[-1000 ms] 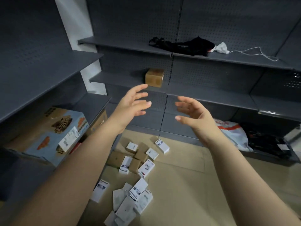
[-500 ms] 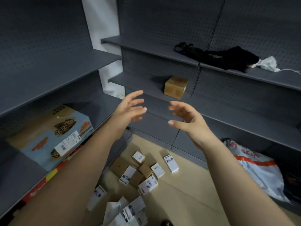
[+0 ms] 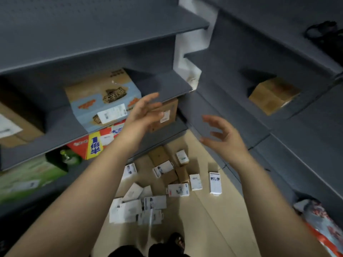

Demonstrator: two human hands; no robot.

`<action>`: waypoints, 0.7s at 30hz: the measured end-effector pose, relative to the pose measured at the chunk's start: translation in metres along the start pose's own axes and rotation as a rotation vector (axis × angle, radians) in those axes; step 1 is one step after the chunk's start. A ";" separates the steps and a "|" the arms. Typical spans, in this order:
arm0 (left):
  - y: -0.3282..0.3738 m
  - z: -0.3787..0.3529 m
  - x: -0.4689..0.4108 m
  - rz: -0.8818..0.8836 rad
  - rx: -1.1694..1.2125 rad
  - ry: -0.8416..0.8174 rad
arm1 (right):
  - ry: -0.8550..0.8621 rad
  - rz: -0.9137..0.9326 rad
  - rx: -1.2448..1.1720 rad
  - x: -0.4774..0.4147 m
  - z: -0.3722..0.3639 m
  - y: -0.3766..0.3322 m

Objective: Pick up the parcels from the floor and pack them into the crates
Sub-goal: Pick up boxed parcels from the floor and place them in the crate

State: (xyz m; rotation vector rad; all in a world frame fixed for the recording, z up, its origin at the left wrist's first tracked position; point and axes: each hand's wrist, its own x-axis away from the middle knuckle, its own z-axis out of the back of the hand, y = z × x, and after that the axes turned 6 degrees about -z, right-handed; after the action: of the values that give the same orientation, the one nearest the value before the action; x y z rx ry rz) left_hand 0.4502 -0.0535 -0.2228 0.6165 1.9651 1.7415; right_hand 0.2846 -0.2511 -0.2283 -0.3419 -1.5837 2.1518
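– Parcels (image 3: 178, 190): where are they?
– On the floor (image 3: 213, 229), below and right of the blue carton (image 3: 104, 101). White ones lie loose, several overlapping in a heap on the side farther from the carton. A few small brown boxes (image 3: 158, 155) sit among them on the side nearer the carton
– Grips?
– Left grip (image 3: 143, 115) is in the air just right of the blue carton, fingers straight and spread, grasping nothing. Right grip (image 3: 222, 138) is further right of the carton, fingers loosely bent and apart, palm turned toward the left one, also released. Both are well above the parcels, touching none
– What's around the carton?
– It sits on a grey shelf (image 3: 55, 130), one corner toward the camera, white label (image 3: 112, 114) on its front. One shelf below it is a red and yellow carton (image 3: 94, 143), with a green carton (image 3: 27, 175) down-left of it. A brown box (image 3: 169, 112) is just right of it, partly behind the left grip. A second brown box (image 3: 272, 95) is far right of it, on the other shelving run
– Anything else?
– Pale bag (image 3: 323, 225) with red print, on the floor far down-right of the carton. Dark shoes (image 3: 176, 240) well below the carton, at the bottom edge. Frame is motion-blurred, can't read the label text
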 end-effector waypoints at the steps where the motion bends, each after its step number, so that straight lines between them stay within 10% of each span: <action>1: -0.004 0.009 0.002 0.002 0.004 0.041 | -0.031 -0.009 0.000 -0.008 -0.011 0.003; 21: -0.122 0.140 -0.021 0.172 -0.033 0.044 | -0.081 -0.204 -0.172 -0.071 -0.156 0.069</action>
State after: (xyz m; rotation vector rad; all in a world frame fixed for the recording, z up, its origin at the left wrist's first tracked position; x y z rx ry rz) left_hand 0.5451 0.0322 -0.3590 0.7616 1.9583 1.9008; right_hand 0.4025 -0.1715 -0.3470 -0.1404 -1.7720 1.9039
